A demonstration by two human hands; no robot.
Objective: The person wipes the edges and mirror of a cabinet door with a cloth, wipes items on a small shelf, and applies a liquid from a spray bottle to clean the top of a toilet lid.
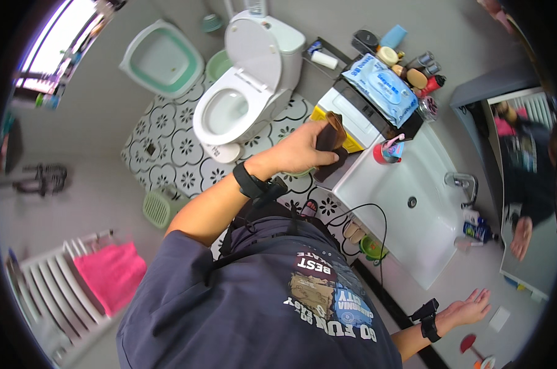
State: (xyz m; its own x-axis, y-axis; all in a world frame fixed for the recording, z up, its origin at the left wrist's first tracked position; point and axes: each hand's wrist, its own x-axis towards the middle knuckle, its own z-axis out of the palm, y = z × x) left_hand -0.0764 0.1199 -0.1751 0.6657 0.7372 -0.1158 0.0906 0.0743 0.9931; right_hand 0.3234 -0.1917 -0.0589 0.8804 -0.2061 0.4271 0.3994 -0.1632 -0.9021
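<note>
My left hand [297, 150] grips a dark brown folded item [330, 133] with a lighter brown inner side; whether it is leather or cloth I cannot tell. It is held beside a white and yellow box [347, 117], near the corner of the white washbasin [393, 230]. A red cup [383, 154] with a pink toothbrush stands on the basin's rim, right of this hand. Off to the lower right, my right hand [467, 308] is palm up with bare, parted fingers, near a white wall plate [499, 319]. Both wrists wear black straps.
A toilet [230, 115] with its lid raised stands ahead on patterned tiles. A wet wipes pack [380, 87] lies among several bottles and jars. A chrome faucet [465, 184] and a mirror [527, 184] are at the right. A black cable [384, 221] hangs across the basin.
</note>
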